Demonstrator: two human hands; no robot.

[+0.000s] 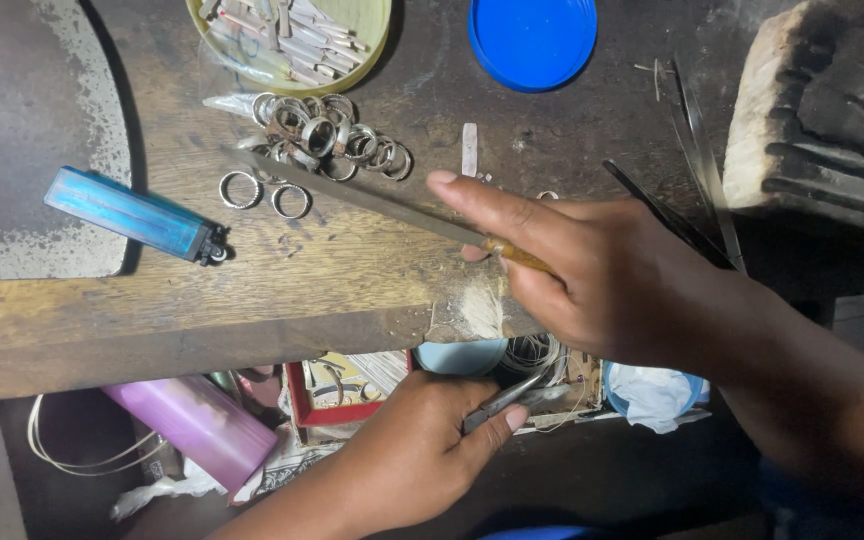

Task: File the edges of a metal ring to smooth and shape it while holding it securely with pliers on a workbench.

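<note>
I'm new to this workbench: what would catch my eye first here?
The right hand at centre holds a long file across the wooden bench, beside a heap of metal rings. The left hand below grips pliers; a blue lighter lies left.

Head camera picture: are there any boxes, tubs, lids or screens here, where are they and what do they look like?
No screens in view.
Blue lid: round, plain blue, top edge of the bench.
Yellow-green tub: round, shallow, top left, holding small metal strips.
Pink tube: long, pink-purple, below the bench at left.
Red-edged box: below the bench, beside the left hand.
</note>
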